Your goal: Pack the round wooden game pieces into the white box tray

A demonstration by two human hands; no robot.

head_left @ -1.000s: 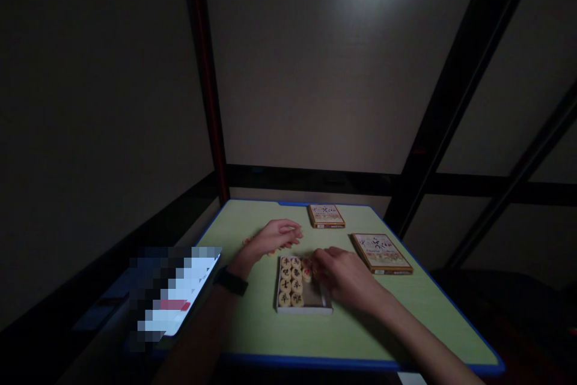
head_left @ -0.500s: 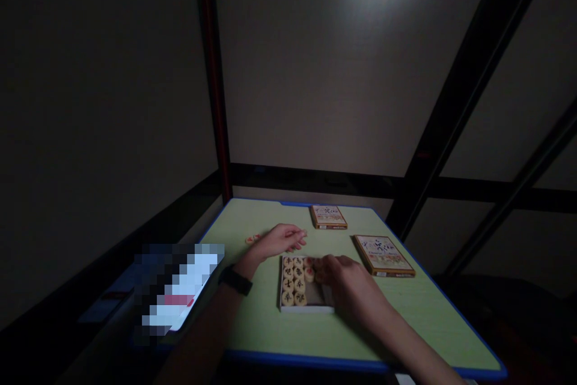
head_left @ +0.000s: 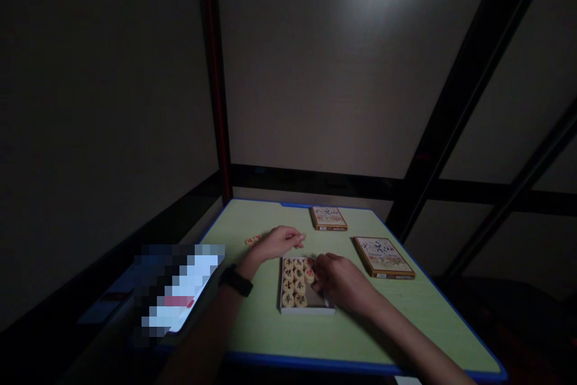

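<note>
A shallow white-sided box [head_left: 308,310] lies near the front middle of the table. Round wooden xiangqi pieces [head_left: 294,283] fill its two left columns, marked in black, and a red-marked xiangqi piece [head_left: 309,275] sits in the third. My right hand [head_left: 340,280] reaches into the box's right part, its fingers pinched on a xiangqi piece they mostly hide. Just behind the box, my left hand [head_left: 283,241] hovers with fingers curled together; whatever is in them cannot be made out. Two loose red-marked xiangqi pieces [head_left: 252,239] rest by the left wrist, which wears a dark band.
Two flat printed boxes stand to the right and back: a nearer game box [head_left: 383,256] and a farther game box [head_left: 329,218]. A lit, pixelated screen [head_left: 192,286] is at the left table edge. The green table [head_left: 288,337] has a blue rim; walls rise behind.
My right hand has shifted slightly left and nearer within the box, over the third column. The left hand's fingertips have drawn in a little.
</note>
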